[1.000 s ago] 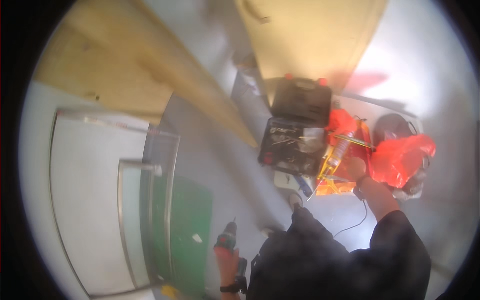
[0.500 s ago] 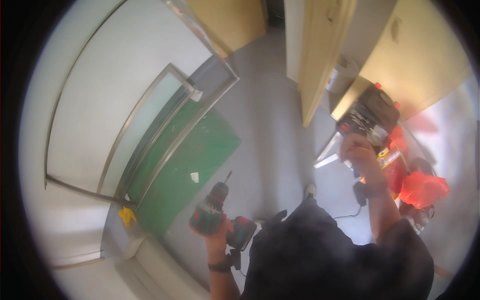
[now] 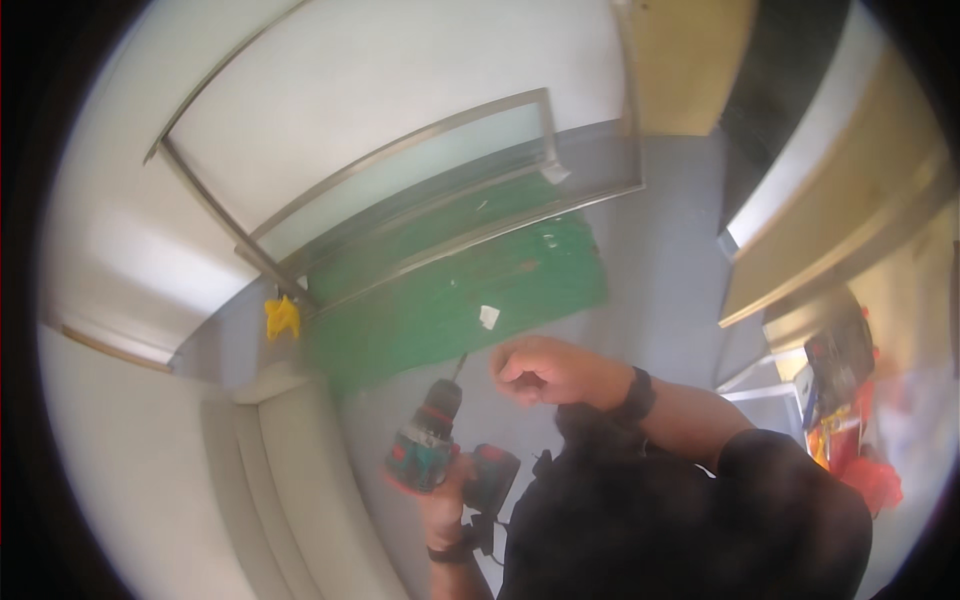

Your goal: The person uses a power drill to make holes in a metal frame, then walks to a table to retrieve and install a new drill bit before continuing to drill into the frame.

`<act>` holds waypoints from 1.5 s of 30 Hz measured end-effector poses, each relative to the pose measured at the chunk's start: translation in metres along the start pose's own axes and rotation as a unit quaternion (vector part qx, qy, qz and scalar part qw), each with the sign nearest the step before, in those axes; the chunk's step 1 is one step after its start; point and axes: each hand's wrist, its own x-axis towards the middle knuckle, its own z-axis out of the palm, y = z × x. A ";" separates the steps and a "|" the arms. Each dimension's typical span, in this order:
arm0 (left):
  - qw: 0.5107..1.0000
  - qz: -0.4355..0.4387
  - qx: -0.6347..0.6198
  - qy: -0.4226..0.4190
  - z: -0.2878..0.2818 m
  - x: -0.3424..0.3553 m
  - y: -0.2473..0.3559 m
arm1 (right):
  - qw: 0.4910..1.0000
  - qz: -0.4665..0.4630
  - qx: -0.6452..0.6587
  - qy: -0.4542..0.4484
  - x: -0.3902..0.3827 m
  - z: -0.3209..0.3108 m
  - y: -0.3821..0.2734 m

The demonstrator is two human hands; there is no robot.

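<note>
In my left hand (image 3: 443, 503) is a teal and black cordless drill (image 3: 425, 450) with red parts, gripped by its handle. Its long thin bit (image 3: 460, 367) points up and away from me. Just right of the bit's tip is my right hand (image 3: 540, 370), fingers curled closed. Whatever those fingers pinch, if anything, is hidden or too small to make out. Beyond both hands, a green mat (image 3: 450, 285) lies on the grey floor with a white scrap (image 3: 488, 317) on it. A metal frame (image 3: 520, 219) stands over the mat.
A pale sofa (image 3: 310, 490) is at the lower left, with a yellow object (image 3: 282, 318) on the floor beyond it. At the right are a wooden panel (image 3: 800, 260), a dark case (image 3: 840, 350) and a red plastic bag (image 3: 872, 484).
My right hand has left the dark case at the right and come over beside the drill bit. The view has turned rightward to leftward, toward the mat and frame. The drill stays in my left hand.
</note>
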 end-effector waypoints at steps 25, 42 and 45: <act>0.945 -0.009 -0.001 0.327 -0.324 0.323 -0.102 | 0.896 0.110 -0.386 -0.187 0.636 -0.001 0.098; 0.983 0.060 -0.112 0.129 -0.640 0.746 0.061 | 0.922 -0.023 -0.387 -0.013 1.064 -0.038 0.062; 0.986 0.010 -0.111 0.122 -0.689 0.822 0.100 | 0.978 0.047 -0.175 0.100 1.165 0.003 0.029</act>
